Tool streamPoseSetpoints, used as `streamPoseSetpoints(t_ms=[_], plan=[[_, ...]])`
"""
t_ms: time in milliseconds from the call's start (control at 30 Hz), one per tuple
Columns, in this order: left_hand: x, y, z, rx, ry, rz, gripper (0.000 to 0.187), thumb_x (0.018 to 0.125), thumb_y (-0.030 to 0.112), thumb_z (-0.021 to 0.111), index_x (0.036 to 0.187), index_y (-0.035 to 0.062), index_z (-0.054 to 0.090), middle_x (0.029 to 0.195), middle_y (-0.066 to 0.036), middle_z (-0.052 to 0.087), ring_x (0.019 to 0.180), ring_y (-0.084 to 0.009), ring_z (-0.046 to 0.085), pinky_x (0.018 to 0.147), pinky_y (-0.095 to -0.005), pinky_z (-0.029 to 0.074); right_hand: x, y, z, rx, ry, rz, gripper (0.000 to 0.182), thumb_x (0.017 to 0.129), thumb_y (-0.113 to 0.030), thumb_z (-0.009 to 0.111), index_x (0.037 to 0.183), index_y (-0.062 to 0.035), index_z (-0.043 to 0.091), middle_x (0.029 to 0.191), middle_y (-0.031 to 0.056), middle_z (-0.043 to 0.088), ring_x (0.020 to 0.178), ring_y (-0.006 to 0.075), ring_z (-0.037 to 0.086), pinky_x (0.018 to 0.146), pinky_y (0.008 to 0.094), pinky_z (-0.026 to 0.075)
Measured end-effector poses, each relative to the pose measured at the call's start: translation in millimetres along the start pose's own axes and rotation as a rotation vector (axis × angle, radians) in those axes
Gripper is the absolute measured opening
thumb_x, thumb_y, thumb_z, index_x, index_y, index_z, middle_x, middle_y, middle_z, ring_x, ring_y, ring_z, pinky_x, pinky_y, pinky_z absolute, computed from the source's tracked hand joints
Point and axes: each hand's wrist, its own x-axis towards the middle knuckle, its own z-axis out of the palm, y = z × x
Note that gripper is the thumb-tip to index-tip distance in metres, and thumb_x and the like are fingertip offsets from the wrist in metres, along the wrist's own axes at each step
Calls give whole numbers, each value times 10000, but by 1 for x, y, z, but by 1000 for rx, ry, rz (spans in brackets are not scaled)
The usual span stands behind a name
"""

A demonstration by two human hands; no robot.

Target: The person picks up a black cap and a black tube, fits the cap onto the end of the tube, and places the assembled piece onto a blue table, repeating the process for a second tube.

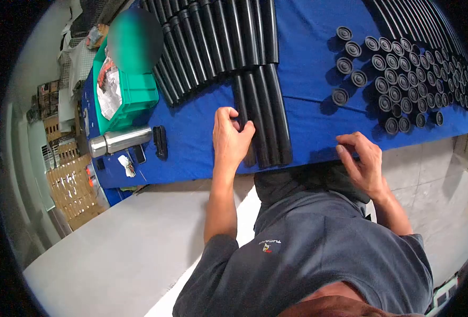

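Observation:
Four-abreast is not certain, but several black tubes (pixel 272 116) lie side by side on the blue cloth near the table's front edge. My left hand (pixel 230 138) is at the leftmost of these tubes (pixel 250 158), its thumb on one side and its curled fingers on the other; part of the grip is hidden. Over the cloth edge, to the right of the tubes, my right hand (pixel 365 162) hovers with thumb and forefinger slightly apart and nothing visible between them. Many round black caps (pixel 392 62) stand on the cloth beyond it.
Further rows of black tubes (pixel 218 37) lie at the back, with thin black rods (pixel 419 21) at the back right. On the left are a green crate (pixel 139 95), a steel flask (pixel 128 139), a black object (pixel 160 142) and a phone (pixel 139 154).

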Motion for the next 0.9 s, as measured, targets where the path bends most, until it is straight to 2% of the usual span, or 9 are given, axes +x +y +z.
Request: streamPoseSetpoints(t_ms=[133, 267, 300, 400, 467, 500, 567, 700, 900], plan=[[-7, -3, -1, 123, 27, 54, 478, 780, 96, 779, 1154, 19, 492, 876, -115, 634, 713, -233, 621, 714, -398, 542, -2, 1, 4, -2, -12, 13, 155, 905, 3, 709, 1049, 34, 664, 872, 162, 667, 730, 295, 675, 654, 359, 533], [-36, -15, -21, 264, -25, -14, 847, 770, 52, 744, 1529, 47, 368, 888, -140, 629, 731, -247, 637, 730, -399, 547, 0, 0, 9, 2, -15, -12, 142, 911, 7, 701, 1048, 29, 668, 857, 157, 658, 709, 298, 658, 655, 368, 531], [-41, -19, -28, 200, -64, -58, 971, 806, 18, 702, 1645, 134, 225, 942, -124, 620, 768, -227, 650, 718, -386, 552, 2, 0, 10, 10, -50, -13, 184, 907, 8, 703, 1086, 26, 661, 863, 155, 651, 712, 295, 651, 656, 370, 531], [-50, -28, -40, -727, -37, -175, 932, 857, -17, 649, 1656, 166, 205, 1013, -104, 604, 813, -232, 664, 722, -387, 582, 10, -6, 18, 69, -145, -27, 338, 897, 6, 709, 1224, 15, 624, 888, 149, 629, 724, 285, 633, 660, 380, 532], [-62, 0, -52, -1318, -58, -199, 751, 933, -52, 607, 1593, 149, 309, 1135, -102, 608, 962, -258, 689, 865, -437, 633, 18, -15, 28, 143, -205, -47, 476, 888, -2, 716, 1343, 6, 576, 910, 145, 614, 739, 275, 625, 665, 387, 535], [-66, 14, -50, -1373, 1, -245, 677, 950, -26, 618, 1549, 140, 349, 1140, -105, 610, 965, -260, 688, 857, -438, 634, 22, -22, 31, 216, -291, -13, 642, 881, -14, 724, 1474, -24, 479, 938, 138, 603, 777, 258, 630, 685, 389, 544], [-76, 24, -32, -1439, 24, -251, 502, 993, 67, 645, 1439, 131, 422, 1162, -122, 617, 998, -278, 690, 832, -434, 638, 30, -28, 41, 343, -350, -55, 634, 885, -29, 727, 1475, -46, 497, 941, 135, 628, 776, 258, 644, 696, 383, 549], [-91, 46, -12, -1258, -82, -321, 527, 998, 72, 664, 1450, 63, 395, 1109, -171, 671, 922, -247, 717, 790, -372, 620, 38, -24, 60, 774, -307, 75, 551, 868, -66, 766, 1384, -16, 579, 1074, 154, 707, 967, 288, 710, 832, 363, 548], [-94, 38, -13, -911, -215, -331, 516, 980, 26, 666, 1425, -39, 414, 1080, -225, 740, 870, -225, 741, 767, -326, 605, 40, -5, 56, 599, -213, -74, 413, 887, -164, 767, 1241, -8, 620, 988, 170, 743, 808, 272, 740, 704, 366, 577]])
